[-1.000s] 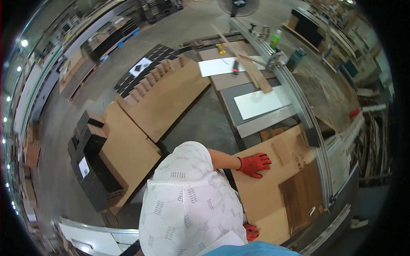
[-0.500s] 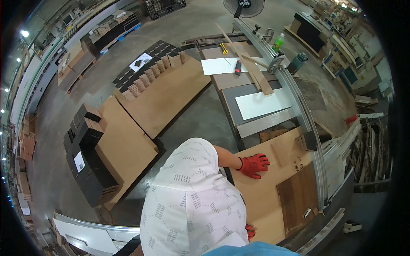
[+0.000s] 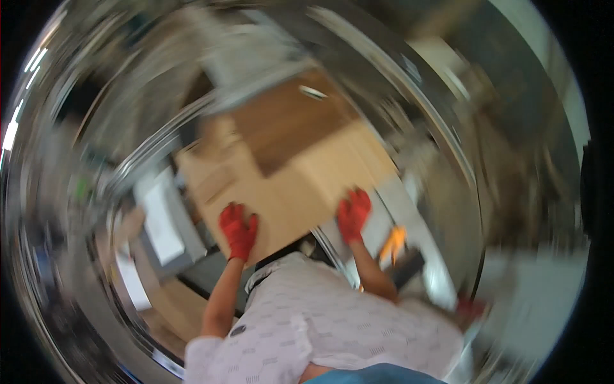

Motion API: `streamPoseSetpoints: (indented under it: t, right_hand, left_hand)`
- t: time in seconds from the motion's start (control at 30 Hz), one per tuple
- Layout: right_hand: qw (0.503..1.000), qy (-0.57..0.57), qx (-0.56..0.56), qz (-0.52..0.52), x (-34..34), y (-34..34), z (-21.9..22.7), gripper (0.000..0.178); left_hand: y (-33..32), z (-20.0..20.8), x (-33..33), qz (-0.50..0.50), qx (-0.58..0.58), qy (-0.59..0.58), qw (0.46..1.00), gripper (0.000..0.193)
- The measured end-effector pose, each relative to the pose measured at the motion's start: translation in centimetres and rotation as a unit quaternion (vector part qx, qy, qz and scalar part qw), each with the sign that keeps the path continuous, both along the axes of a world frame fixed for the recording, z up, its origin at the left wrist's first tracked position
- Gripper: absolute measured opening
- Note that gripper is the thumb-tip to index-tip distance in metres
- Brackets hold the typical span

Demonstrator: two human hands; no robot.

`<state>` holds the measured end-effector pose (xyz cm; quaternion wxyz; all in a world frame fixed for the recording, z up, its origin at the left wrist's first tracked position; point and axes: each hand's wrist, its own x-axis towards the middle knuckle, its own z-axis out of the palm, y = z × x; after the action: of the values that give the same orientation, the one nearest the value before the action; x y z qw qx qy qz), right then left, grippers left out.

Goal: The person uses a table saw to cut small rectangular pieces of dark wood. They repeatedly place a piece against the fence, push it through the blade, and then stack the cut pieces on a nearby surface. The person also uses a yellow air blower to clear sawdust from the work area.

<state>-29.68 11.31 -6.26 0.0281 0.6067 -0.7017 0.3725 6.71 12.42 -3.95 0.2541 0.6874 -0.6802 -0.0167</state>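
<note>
A light brown wooden board (image 3: 300, 185) lies in front of me. On top of it sits a darker brown panel (image 3: 288, 121). My left hand (image 3: 238, 229), in a red glove, rests at the board's near left side, its fingers spread. Also red-gloved, my right hand (image 3: 354, 214) lies at the near right edge of the board with fingers stretched forward. Motion blur hides whether its fingertips press on the board. A small pale object (image 3: 313, 93) rests on the darker panel.
A metal rail (image 3: 160, 137) runs along the left of the board. White panels (image 3: 163, 217) lie to the left. On my right, an orange object (image 3: 393, 243) and a dark block (image 3: 407, 269) sit close to my right forearm. Surroundings are heavily blurred.
My view has swung round to the right, so the board now lies straight ahead. My right hand, mostly hidden before, now shows fully. My left hand still rests on the board.
</note>
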Motion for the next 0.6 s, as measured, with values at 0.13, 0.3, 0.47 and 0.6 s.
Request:
streamPoseSetpoints:
  t: [0.13,0.3,0.47,0.6]
  right_hand:
    - [1.0,-0.003,0.015,-0.011,0.3,-0.2,0.9,0.039]
    - [0.997,-0.069,-0.004,-0.025,-2.1,1.3,-0.8,0.035]
    - [0.999,0.009,0.002,-0.053,-0.6,0.8,-1.7,0.037]
    - [0.999,0.011,0.011,-0.045,-0.7,0.4,-1.9,0.038]
  left_hand:
    - [1.2,-0.1,0.2,-0.01,-0.004,-0.028,1.0,0.055]
    - [-0.9,-0.1,-1.0,-0.088,0.026,-0.04,0.995,0.053]
    - [-0.3,-1.7,0.3,-0.03,0.011,-0.028,0.999,0.056]
    - [0.2,-1.2,-0.4,0.0,0.019,-0.036,0.999,0.052]
